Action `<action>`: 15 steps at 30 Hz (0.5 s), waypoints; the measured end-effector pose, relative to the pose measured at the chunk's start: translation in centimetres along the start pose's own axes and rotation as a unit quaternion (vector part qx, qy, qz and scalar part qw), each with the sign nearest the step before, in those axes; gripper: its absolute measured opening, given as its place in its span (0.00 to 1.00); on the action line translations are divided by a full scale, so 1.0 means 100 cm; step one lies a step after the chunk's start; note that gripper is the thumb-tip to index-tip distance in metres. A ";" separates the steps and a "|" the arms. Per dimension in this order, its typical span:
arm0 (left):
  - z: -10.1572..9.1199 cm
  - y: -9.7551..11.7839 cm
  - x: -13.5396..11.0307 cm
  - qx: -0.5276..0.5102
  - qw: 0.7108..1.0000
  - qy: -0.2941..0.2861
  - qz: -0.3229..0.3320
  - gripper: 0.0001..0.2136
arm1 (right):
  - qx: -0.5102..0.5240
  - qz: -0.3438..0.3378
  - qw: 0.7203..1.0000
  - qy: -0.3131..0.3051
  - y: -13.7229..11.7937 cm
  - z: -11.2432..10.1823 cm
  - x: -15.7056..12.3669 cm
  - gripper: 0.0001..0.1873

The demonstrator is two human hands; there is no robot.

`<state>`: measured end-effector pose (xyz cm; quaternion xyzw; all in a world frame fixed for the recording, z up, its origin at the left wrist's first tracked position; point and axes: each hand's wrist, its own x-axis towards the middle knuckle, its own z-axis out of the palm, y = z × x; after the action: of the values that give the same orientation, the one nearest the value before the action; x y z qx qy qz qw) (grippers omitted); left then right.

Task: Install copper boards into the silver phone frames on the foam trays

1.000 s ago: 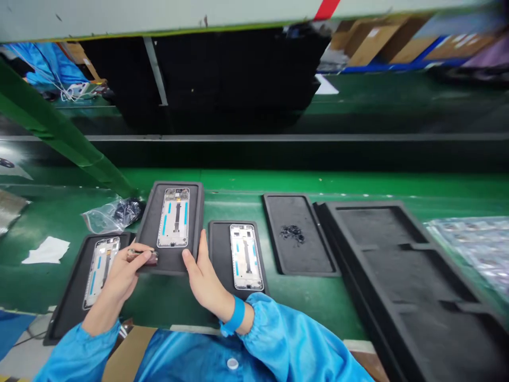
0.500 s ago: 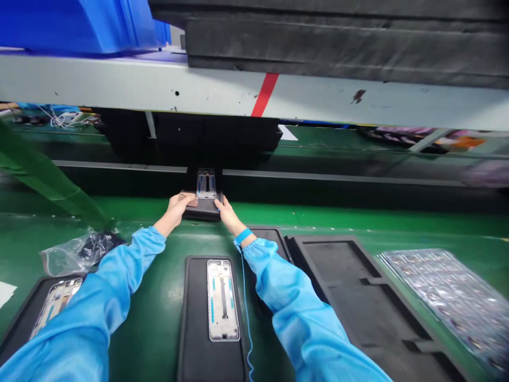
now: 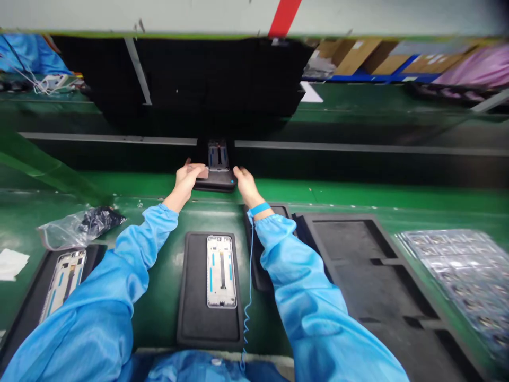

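Both my arms stretch out to the far edge of the green table. My left hand point(image 3: 189, 179) grips the left side of a black foam tray point(image 3: 217, 184), with a small brownish piece pinched against it. My right hand point(image 3: 245, 185) holds the tray's right corner. A phone frame point(image 3: 218, 155) lies in that tray, which sits at the lip of the dark channel behind the table. A blue wrist strap point(image 3: 259, 208) with a coiled cord is on my right wrist.
A second foam tray point(image 3: 191, 313) with a phone frame point(image 3: 221, 271) lies near me, and a third point(image 3: 19, 310) at the left. A plastic bag point(image 3: 75, 227), white paper point(image 3: 11, 263), a large compartment tray point(image 3: 382, 276) and a sheet of small parts point(image 3: 465, 270) are around.
My hands lifted the tray with its phone frame from in front of me and carried it to the table's far edge. It now sits slightly farther back than half a second ago.
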<state>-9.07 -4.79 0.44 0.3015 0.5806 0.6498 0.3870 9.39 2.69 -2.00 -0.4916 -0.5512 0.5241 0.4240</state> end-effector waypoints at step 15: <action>-0.064 -0.011 -0.244 -0.012 0.978 -0.121 -0.169 0.12 | -0.088 -0.232 0.961 -0.122 -0.010 -0.015 -0.240 0.06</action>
<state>-1.59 -28.91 -0.15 0.2712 0.5644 0.5407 0.5618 14.50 -20.70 0.31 -0.3186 -0.7414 0.4167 0.4185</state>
